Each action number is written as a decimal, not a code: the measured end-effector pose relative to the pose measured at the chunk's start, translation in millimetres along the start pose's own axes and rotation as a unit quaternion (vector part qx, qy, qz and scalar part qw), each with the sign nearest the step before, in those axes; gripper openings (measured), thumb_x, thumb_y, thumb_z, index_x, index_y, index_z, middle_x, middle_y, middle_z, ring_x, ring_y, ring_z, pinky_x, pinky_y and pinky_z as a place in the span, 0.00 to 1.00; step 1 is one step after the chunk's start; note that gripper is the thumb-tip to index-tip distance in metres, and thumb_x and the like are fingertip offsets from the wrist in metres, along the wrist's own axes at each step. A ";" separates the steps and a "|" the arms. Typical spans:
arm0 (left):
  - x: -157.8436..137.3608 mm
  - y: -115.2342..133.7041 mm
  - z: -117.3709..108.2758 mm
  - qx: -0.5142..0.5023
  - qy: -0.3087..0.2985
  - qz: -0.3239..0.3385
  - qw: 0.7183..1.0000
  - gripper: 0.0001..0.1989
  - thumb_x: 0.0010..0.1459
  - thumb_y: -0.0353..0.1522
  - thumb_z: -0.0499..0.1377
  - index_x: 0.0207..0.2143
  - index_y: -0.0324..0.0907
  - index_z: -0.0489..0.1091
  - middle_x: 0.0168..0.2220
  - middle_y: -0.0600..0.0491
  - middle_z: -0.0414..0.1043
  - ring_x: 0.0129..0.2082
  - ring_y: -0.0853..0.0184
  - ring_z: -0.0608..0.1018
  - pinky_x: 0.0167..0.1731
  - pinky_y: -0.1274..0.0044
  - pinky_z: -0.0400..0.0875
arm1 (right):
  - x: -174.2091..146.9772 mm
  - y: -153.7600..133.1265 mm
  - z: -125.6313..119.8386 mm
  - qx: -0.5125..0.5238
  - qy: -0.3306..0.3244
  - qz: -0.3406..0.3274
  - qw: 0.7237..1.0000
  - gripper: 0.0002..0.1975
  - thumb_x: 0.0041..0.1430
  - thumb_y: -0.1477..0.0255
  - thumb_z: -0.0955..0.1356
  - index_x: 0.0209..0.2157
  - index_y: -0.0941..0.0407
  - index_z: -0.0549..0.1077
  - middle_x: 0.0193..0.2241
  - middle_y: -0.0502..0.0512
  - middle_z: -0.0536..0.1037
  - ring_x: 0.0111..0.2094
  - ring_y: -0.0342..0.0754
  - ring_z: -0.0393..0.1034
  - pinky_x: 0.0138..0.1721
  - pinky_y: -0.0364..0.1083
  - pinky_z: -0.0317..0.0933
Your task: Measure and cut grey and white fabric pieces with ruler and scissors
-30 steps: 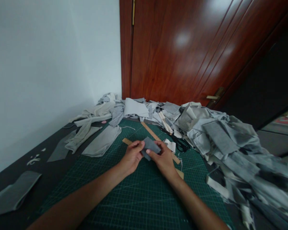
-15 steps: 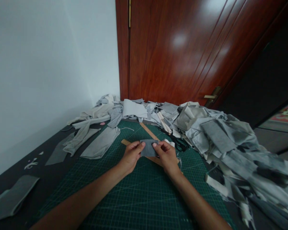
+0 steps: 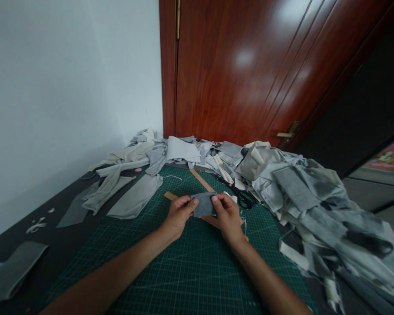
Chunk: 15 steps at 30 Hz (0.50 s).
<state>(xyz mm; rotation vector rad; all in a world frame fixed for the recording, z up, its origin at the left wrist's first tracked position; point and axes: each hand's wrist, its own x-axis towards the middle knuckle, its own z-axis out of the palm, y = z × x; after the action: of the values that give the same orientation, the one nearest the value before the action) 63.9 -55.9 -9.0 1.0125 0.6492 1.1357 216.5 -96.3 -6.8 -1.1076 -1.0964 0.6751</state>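
Observation:
A small grey piece of fabric (image 3: 204, 205) is stretched between my two hands above the green cutting mat (image 3: 184, 271). My left hand (image 3: 181, 213) pinches its left edge, thumb on top. At the opposite edge, my right hand (image 3: 228, 213) grips it the same way. Beneath the fabric lies a wooden ruler (image 3: 171, 195), partly hidden by it and my hands. Another wooden ruler (image 3: 201, 178) slants away behind the cloth. Black-handled scissors (image 3: 244, 197) rest on the mat just beyond my right hand.
Heaped grey and white fabric scraps (image 3: 295, 188) run along the right side and back. Flat grey pieces (image 3: 136, 197) lie at the mat's left, with a folded piece (image 3: 18, 267) nearer me. A white wall (image 3: 68, 87) and a wooden door (image 3: 223, 78) stand behind.
Both hands still hold the grey fabric, which has tilted slightly and shows a little more of its face. The view has shifted slightly; the surrounding things stay put.

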 end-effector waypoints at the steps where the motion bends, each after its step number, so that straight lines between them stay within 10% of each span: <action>1: -0.2 0.2 0.2 0.000 -0.001 0.001 1.000 0.23 0.43 0.48 0.74 0.25 0.38 0.75 0.24 0.53 0.72 0.26 0.68 0.73 0.27 0.78 0.68 | 0.0 -0.5 -0.1 -0.013 0.004 -0.009 1.000 0.15 0.61 0.57 0.70 0.30 0.54 0.76 0.25 0.48 0.72 0.28 0.46 0.64 0.29 0.44 0.60; 8: 1.4 2.2 2.3 -0.056 -0.031 -0.025 0.998 0.23 0.46 0.49 0.73 0.31 0.37 0.77 0.29 0.49 0.75 0.28 0.65 0.76 0.30 0.74 0.73 | -1.1 -5.7 -1.5 -0.061 0.040 -0.034 0.997 0.13 0.63 0.58 0.69 0.32 0.53 0.77 0.28 0.50 0.75 0.30 0.49 0.68 0.31 0.46 0.64; 15: -4.2 -3.4 3.3 -0.002 -0.009 -0.120 0.993 0.28 0.48 0.55 0.69 0.26 0.37 0.73 0.23 0.53 0.69 0.22 0.69 0.71 0.22 0.76 0.68 | -3.6 -15.1 -12.8 -0.276 0.032 -0.221 0.935 0.08 0.66 0.67 0.67 0.35 0.52 0.78 0.33 0.56 0.79 0.37 0.55 0.71 0.44 0.54 0.62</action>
<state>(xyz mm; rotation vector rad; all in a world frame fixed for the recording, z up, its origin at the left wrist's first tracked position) 66.8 -61.3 -10.9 0.9139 0.7332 0.9160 226.0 -109.2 5.5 -1.2759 -1.4653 -0.0392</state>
